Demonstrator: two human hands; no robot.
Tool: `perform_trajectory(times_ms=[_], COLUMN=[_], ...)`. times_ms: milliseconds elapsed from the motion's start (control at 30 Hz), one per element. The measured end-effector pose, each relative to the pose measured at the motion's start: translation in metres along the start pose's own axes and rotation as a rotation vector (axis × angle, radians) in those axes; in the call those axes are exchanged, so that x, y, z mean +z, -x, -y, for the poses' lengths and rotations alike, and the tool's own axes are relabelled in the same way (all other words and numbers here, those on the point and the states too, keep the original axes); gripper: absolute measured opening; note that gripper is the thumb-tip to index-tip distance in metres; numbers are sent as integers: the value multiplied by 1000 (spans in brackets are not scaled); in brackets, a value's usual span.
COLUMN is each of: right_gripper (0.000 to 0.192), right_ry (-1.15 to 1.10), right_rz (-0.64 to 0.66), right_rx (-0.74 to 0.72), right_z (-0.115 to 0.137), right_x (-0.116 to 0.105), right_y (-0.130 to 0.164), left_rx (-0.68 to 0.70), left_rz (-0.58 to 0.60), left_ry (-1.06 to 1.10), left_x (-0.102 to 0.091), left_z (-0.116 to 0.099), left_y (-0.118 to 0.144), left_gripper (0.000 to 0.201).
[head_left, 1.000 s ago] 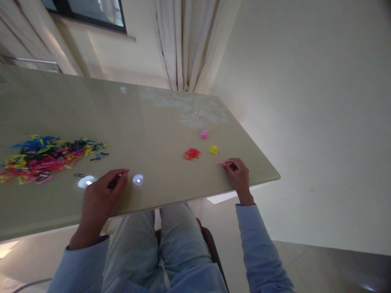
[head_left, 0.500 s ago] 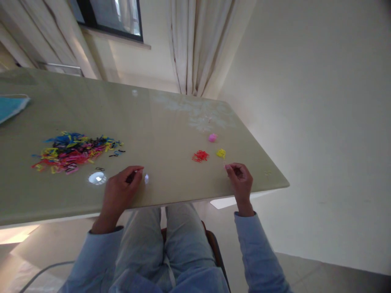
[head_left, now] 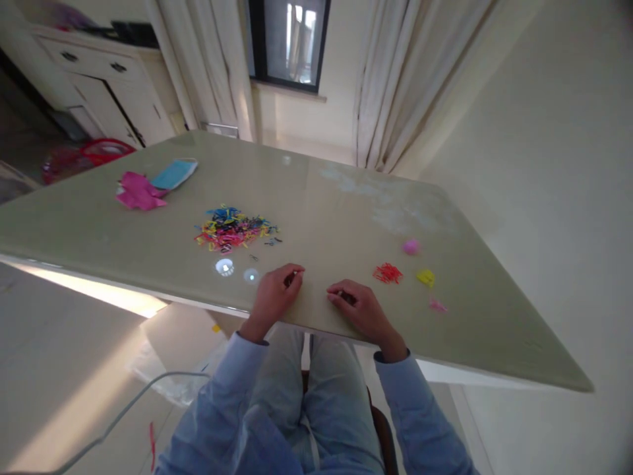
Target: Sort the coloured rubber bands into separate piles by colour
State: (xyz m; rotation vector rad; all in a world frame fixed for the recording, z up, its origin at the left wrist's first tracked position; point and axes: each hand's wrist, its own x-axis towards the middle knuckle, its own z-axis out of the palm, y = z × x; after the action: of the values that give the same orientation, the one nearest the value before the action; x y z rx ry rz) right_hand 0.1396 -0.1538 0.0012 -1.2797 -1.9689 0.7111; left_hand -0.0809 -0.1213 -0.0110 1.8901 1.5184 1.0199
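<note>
My left hand [head_left: 277, 293] rests near the table's front edge with thumb and forefinger pinched; what lies between the tips is too small to make out. Facing it, my right hand [head_left: 360, 307] is curled with its fingertips together, and its inside is hidden. Left of my hands is a mixed heap of small rubber bands [head_left: 232, 231] in blue, yellow, black, red and pink. To the right lie sorted clusters: red bands [head_left: 388, 273], yellow bands [head_left: 426, 277], a purple-pink bunch [head_left: 411, 247] and a few pale pink bands [head_left: 438, 305].
A blue face mask [head_left: 175, 174] and a crumpled pink wrapper [head_left: 140, 191] lie at the far left of the glossy table [head_left: 316, 211]. A few stray dark bands [head_left: 273, 242] sit beside the heap. A wall borders the right side.
My right hand has moved left, from beside the yellow bands to close by my left hand. Pale pink bands now show near the yellow ones. The view has turned left, showing the wrapper and cabinet.
</note>
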Motion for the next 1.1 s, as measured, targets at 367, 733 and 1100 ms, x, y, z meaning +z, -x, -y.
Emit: perform_trajectory(times_ms=[367,733,1100], right_gripper=[25,23,23], right_ry=[-81,-62,-58], right_rz=[-72,-83,-59], right_rx=[93,95,103], right_z=[-14,-17,-14], right_x=[-6,-4,-6], right_y=[1,1,2], left_rx=[-14,-34,-61], left_rz=[-128,109,10], left_ry=[48,-578,-330], left_x=[-34,-91,-84], left_z=[22,64,49], left_y=[-5,-33,-34], left_gripper=[22,31,19])
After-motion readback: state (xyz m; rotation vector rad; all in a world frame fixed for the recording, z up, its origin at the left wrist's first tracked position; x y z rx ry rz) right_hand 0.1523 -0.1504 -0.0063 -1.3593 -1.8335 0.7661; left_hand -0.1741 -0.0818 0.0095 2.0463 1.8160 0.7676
